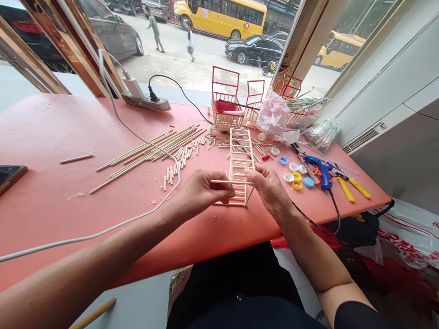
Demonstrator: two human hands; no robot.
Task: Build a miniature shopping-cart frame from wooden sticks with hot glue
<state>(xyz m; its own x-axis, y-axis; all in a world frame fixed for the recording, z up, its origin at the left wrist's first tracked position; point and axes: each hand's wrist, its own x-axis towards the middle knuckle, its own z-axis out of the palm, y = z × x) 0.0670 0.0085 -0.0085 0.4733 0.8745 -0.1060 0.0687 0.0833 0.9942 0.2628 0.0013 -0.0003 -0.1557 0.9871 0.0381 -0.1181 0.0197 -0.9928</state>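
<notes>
A ladder-like frame of thin wooden sticks (pixel 240 155) lies on the pink table (pixel 48 137). Over its near end both hands hold one short wooden stick (pixel 229 182) crosswise. My left hand (pixel 200 189) pinches the stick's left part between thumb and fingers. My right hand (pixel 269 187) pinches its right end, just above the frame's near right corner. Long sticks (pixel 154 148) and short cut pieces (pixel 174 169) are strewn to the left of the frame.
A blue glue gun (pixel 318 167), yellow-handled pliers (pixel 353 187) and several bottle caps (pixel 295 176) lie to the right. Small stick-built chairs (pixel 226 107), a power strip (pixel 146 101) and a white cable (pixel 137 137) stand further back. A phone (pixel 10 176) sits at the left edge.
</notes>
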